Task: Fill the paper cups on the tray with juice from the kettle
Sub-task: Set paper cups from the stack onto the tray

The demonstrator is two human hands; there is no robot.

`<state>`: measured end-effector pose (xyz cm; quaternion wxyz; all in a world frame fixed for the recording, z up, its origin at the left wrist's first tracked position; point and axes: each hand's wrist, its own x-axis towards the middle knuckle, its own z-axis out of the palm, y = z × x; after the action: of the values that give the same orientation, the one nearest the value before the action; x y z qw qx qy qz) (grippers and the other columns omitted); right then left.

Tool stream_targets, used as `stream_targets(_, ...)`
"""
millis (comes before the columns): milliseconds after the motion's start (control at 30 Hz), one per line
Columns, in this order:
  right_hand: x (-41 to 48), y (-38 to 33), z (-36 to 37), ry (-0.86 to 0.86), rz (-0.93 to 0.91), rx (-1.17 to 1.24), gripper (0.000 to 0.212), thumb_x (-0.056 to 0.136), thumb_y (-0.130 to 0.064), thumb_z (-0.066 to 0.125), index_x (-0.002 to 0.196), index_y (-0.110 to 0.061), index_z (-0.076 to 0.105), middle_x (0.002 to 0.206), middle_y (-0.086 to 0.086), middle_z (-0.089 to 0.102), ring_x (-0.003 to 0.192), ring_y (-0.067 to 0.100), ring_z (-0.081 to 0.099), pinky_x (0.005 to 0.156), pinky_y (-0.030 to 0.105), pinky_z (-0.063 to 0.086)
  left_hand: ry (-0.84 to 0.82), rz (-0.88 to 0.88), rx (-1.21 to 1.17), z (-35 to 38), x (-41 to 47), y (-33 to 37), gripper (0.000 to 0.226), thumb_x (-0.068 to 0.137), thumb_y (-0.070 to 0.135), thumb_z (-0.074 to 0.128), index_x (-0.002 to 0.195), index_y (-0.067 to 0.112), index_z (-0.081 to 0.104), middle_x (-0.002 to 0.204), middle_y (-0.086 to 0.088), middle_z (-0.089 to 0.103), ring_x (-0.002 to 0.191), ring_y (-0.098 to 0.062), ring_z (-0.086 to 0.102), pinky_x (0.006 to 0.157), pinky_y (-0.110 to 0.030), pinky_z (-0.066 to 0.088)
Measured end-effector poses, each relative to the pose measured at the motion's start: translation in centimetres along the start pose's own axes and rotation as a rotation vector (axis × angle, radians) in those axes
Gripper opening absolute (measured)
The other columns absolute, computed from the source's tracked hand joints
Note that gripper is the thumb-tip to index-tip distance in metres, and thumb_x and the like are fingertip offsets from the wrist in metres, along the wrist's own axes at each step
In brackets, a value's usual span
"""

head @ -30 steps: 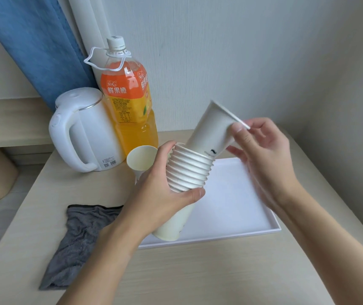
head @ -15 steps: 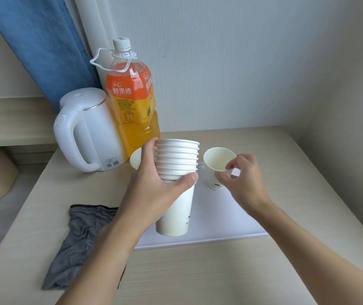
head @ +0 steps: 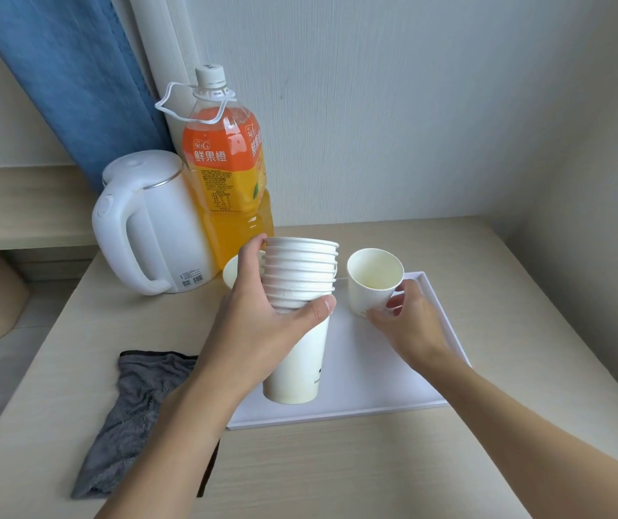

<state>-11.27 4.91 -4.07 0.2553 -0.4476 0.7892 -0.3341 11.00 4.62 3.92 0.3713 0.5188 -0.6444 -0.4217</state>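
A single paper cup stands upright and open-mouthed at the far side of the white tray, its inside pale and seemingly without juice. The right hand pinches this cup low on its wall, thumb near the base on one side and fingers curled round the other. Just to its left, a tall stack of paper cups stands upright over the near part of the tray; whether its bottom rests on the tray or hangs just above cannot be told. The left hand grips the stack round its middle, with the thumb across the front and the fingers wrapped behind the rims. A third cup shows partly behind that hand, at the tray's far left corner. The white kettle sits with lid closed on the table, left of the tray and apart from it, handle facing the person. An orange juice bottle, capped, stands just behind the kettle against the wall. A grey cloth lies crumpled on the table left of the tray, and a blue curtain hangs at the far left.
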Motion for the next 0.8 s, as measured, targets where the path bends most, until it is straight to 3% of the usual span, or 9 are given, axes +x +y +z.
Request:
stream_targets(133,0.6,0.2,0.9,0.037,-0.014,-0.015,0.044,0.081,-0.032,0.072,0.116,-0.019,0.049,0.103,-0.005,0.065,0.099,0.021,0.06,0.084,0.046,0.051,0.004,0.006,0.007,-0.4,0.0,-0.3,0.095,0.076,0.037,0.089,0.149,0.044,0.03,0.124,0.011,0.066,0.105,-0.005,0.068,0.084,-0.025,0.052)
stream_targets(300,1.0,0.9,1.3,0.062,-0.045,-0.024,0.033,0.081,-0.032,0.073,0.105,-0.021,0.053,0.102,-0.009,0.064,0.098,0.019,0.06,0.084,0.045,0.05,0.007,-0.002,0.007,-0.6,0.1,-0.2,0.099,0.066,0.05,0.088,0.147,0.047,0.029,0.126,0.012,0.066,0.107,-0.006,0.068,0.088,-0.029,0.054)
stream_targets(533,1.3,0.5,1.8,0.064,-0.049,-0.103,0.033,0.083,-0.04,0.069,0.106,-0.029,0.049,0.106,-0.017,0.062,0.102,0.015,0.058,0.09,0.046,0.046,0.006,-0.002,0.013,-0.4,-0.2,0.0,0.095,0.075,0.038,0.089,0.148,0.046,0.03,0.122,0.015,0.066,0.105,-0.004,0.068,0.087,-0.027,0.053)
stream_targets(800,1.4,0.5,1.7,0.063,-0.044,-0.114,0.034,0.083,-0.042,0.069,0.107,-0.03,0.049,0.105,-0.018,0.061,0.104,0.015,0.057,0.092,0.045,0.044,0.005,0.0,0.019,-0.3,-0.2,0.1,0.096,0.076,0.037,0.089,0.148,0.048,0.028,0.122,0.015,0.066,0.106,-0.004,0.067,0.088,-0.027,0.053)
